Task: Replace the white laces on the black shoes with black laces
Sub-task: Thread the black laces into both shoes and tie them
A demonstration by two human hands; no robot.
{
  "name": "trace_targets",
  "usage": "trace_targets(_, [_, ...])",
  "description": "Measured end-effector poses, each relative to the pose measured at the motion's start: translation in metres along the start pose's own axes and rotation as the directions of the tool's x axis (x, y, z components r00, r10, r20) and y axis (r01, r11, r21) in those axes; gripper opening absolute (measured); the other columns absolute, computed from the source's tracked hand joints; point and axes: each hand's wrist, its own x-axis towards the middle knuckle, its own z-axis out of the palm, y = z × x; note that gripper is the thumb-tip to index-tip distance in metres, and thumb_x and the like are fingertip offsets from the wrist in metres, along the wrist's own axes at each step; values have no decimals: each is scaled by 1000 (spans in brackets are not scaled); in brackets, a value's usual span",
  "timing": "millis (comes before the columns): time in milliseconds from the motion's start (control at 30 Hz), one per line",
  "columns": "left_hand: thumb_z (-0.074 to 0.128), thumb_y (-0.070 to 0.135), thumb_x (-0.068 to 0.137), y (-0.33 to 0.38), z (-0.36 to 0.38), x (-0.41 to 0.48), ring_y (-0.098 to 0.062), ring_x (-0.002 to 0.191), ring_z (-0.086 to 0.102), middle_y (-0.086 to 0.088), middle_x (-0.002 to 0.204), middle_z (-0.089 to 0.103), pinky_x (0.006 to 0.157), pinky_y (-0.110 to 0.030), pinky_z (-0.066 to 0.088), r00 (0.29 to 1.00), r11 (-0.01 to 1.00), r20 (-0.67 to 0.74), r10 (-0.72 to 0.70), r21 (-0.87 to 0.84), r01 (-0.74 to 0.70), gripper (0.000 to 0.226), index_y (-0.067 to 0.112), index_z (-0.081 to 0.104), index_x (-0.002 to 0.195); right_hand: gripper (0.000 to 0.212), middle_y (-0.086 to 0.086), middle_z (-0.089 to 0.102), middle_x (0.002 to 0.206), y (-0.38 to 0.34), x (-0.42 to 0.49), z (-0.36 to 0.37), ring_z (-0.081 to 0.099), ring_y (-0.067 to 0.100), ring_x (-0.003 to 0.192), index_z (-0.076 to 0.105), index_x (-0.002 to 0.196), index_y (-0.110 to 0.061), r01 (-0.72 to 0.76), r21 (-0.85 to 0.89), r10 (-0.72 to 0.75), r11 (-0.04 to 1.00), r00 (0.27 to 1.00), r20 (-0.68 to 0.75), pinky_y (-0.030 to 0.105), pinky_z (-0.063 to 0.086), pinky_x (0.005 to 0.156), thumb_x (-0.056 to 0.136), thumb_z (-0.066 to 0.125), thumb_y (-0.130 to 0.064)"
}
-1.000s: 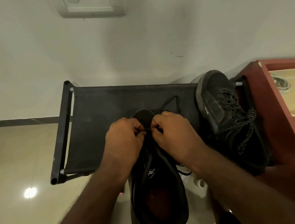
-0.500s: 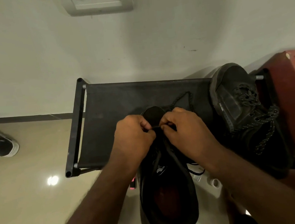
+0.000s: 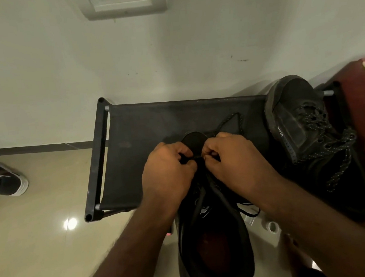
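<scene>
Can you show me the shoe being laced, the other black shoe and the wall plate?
shoe being laced (image 3: 215,251): head view, the insole inside its opening.
other black shoe (image 3: 296,126): head view, its side panel.
wall plate (image 3: 124,3): head view, its lower face.

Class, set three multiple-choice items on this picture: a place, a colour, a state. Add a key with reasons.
1. Where is the laced shoe? A at the rack's right end; B on the floor; C in a box.
2. What colour is the lace between the left hand and right hand? A white; B black; C red.
3. What are both hands doing? A resting flat; B hanging idle; C pinching the lace.
Key: 1 A, it sits by the rack's right rail; 2 B, it is dark like the near shoe; 3 C, fingers of both curl onto it.
</scene>
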Motion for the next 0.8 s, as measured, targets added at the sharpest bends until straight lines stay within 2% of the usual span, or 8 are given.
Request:
trace_targets(100, [74,22,80,-2,1,1,-7,73,55,4,91,59,59,-18,40,1000,1000,3,10,1,-10,16,27,73,94,12,-3,55,96,-1,1,-3,53,12,86,68,95,-19,7,-42,-5,999,1000,29,23,37,70,96,57,-23])
trace_targets(167, [75,23,79,-3,1,2,-6,74,58,5,92,61,61,-18,44,1000,1000,3,8,-15,-8,15,27,74,94,11,-3,55,95,-1,2,-4,54,12,86,68,94,-19,12,-34,-10,999,999,44,24,41,72,95,57,-22])
trace_targets(300, [75,25,82,-4,-1,3,-4,75,62,11,88,65,68,-23,52,998,998,5,55,-26,-55,8,29,76,89,10,-4,58,90,6,4,2,57,11,81,72,93,-19,15,97,-15,995,1000,2,27,46,73,93,61,-20])
trace_targets(433, [74,30,84,-4,-1,3,-10,79,62,10,92,62,74,-33,55,997,996,-2,84,31,-83,6,31,76,90,10,-9,56,86,13,5,2,56,5,76,72,92,-22,17,185,-24,983,999,34,22,45,70,93,62,-21])
trace_targets(600, [69,34,88,-3,-3,3,-10,80,60,12,95,61,72,-31,54,992,985,25,120,121,-122,8,36,75,92,14,-3,57,92,9,6,-4,57,13,81,70,95,-19,52,42,-55,998,996,70,30,48,74,96,56,-21])
trace_targets(667, [72,31,85,-3,-4,3,-8,78,61,14,92,63,71,-32,55,996,992,18,88,88,-89,5,36,73,86,16,-1,57,95,3,4,-1,58,16,84,69,96,-19,43,-16,-42,999,998,39,35,50,77,97,54,-22])
trace_targets(733, [77,27,79,-3,-4,4,-6,75,62,14,86,64,72,-34,57,999,1000,29,16,-10,-16,14,36,66,76,16,-1,58,97,0,2,2,60,18,87,70,98,-20,28,-11,-28,1000,1000,-7,36,51,78,98,54,-23])
trace_targets(800, [80,25,75,-5,-5,4,-5,75,59,13,90,60,72,-33,56,998,997,48,-43,-67,46,22,36,60,74,15,-2,59,98,-1,1,2,59,15,88,71,99,-21,9,29,-9,1000,1000,-18,35,51,79,97,57,-24])
